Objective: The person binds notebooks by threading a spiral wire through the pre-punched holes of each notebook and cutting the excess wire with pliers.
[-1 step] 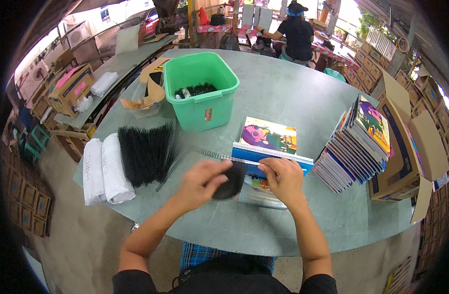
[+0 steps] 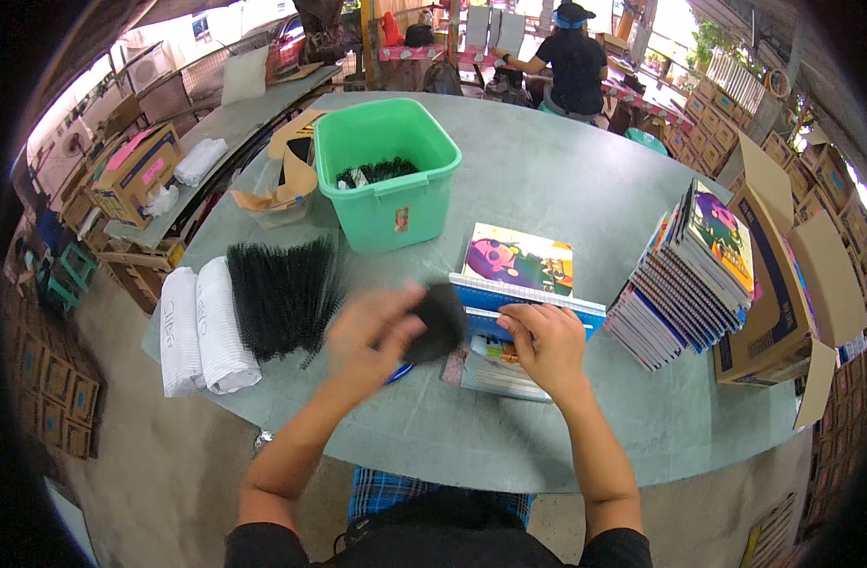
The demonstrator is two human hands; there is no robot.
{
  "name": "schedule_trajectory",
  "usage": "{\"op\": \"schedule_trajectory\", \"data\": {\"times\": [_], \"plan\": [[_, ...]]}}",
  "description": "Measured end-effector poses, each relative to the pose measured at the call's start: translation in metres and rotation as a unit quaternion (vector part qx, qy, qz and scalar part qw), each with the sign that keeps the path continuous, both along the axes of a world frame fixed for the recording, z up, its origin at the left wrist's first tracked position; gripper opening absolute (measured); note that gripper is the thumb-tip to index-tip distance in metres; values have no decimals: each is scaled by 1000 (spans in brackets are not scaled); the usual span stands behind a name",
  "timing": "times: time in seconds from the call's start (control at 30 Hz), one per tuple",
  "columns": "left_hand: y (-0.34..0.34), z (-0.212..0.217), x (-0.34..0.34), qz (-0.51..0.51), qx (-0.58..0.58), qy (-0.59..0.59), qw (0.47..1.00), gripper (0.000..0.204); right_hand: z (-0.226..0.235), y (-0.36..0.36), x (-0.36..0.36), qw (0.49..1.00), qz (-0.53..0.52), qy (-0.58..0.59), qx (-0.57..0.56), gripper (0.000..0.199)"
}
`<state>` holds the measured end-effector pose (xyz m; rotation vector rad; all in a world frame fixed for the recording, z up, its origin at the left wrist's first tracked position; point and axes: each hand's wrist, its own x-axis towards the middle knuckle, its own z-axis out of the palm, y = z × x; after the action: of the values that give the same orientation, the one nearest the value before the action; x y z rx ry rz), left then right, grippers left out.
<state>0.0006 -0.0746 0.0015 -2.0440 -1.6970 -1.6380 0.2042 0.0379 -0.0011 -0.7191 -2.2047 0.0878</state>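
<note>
At the grey table (image 2: 642,417), the right hand (image 2: 549,346) pinches a blue notebook (image 2: 485,327), seemingly to steady it; the left hand (image 2: 369,331) blurs, its grip unclear.

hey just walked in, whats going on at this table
A person is working with books at a grey table. The right hand grips a blue-covered book between its fingers, while the left hand, blurred, is beside a dark object too unclear to identify. Black spiral coils lie to the left, near a green bin with more inside. To the right, a stack of spiral-bound books stands beside an open carton.
</note>
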Motion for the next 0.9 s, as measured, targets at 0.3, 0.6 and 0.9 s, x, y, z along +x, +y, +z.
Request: {"op": "schedule_trajectory", "data": {"times": [0.3,0.6,0.9], "plan": [[13,22,5,77,83,-112,987,35,-5,-5,3,998,-25,-25,42,14],[21,16,18,-30,-139,-32,989,32,8,1,49,987,-30,35,-152,13],[26,9,29,-137,-195,23,971,30,-37,16,61,774,143,371,-492,19]]}}
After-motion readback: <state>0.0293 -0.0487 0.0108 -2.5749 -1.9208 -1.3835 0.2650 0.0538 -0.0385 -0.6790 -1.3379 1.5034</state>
